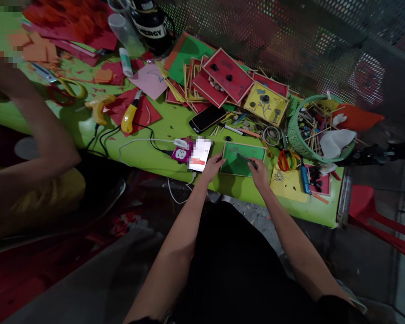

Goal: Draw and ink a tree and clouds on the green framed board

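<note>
A green framed card (238, 163) lies near the front edge of the lime-green table (145, 155). My left hand (213, 164) rests on the card's left edge, fingers curled against it. My right hand (258, 171) is closed on a thin dark pen (246, 159) whose tip touches the card's surface. A lit phone (200, 154) lies just left of my left hand.
A green basket (295, 135) of sticks and paper stands at the right, with red-handled scissors (285, 160), a blue tool (304, 178) and a yellow sheet (286, 182) before it. Finished red and yellow cards (227, 74) are stacked behind. Another person's arm (37, 121) is at the left.
</note>
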Available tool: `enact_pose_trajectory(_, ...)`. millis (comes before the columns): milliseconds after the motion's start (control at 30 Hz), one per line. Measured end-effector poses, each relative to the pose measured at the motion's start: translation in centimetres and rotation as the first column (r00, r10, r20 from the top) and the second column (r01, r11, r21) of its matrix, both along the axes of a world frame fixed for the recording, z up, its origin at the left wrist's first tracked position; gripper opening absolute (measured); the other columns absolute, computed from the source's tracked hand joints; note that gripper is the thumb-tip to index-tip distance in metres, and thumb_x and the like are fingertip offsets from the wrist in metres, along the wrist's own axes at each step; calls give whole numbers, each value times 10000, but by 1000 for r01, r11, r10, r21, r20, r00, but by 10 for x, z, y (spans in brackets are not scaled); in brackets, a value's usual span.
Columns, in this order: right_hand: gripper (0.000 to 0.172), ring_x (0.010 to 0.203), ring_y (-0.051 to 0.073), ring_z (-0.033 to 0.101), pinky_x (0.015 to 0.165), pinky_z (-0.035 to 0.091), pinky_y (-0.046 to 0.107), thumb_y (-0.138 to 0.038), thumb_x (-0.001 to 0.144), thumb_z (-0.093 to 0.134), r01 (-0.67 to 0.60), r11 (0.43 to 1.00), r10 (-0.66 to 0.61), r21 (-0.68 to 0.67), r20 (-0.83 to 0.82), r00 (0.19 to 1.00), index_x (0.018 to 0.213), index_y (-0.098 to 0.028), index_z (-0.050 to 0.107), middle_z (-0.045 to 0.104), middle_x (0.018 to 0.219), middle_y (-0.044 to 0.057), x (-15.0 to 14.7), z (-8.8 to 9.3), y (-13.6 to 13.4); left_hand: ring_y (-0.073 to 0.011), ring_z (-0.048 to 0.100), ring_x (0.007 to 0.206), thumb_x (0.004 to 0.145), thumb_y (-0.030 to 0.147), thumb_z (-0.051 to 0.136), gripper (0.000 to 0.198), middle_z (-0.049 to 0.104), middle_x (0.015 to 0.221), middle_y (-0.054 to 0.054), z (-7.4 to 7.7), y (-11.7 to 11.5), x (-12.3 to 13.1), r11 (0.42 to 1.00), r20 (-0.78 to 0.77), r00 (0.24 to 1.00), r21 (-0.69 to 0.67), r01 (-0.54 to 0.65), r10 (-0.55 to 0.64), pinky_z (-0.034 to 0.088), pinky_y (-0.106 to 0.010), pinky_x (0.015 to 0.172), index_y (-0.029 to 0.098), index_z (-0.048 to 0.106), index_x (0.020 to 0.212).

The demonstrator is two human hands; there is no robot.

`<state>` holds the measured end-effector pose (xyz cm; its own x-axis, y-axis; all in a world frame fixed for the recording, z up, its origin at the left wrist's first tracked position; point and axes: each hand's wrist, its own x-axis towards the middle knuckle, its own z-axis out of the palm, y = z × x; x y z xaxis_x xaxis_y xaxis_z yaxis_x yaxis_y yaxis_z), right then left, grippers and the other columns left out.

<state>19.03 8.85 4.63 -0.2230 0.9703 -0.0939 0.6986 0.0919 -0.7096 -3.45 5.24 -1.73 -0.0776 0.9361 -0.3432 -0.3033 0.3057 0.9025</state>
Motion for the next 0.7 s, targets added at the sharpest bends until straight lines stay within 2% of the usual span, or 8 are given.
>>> enact_pose_trajectory(700,327,1065,276,694,939,540,420,-393,965,510,16,1000,-16,4,9,1000,1144,-223,725,759,1170,103,0,6,1,-274,671,1051,770,489,753,506,772,1103,-79,1,0,-1,1000,-6,1000,-21,14,-14,503,-427,988,168,737,1161)
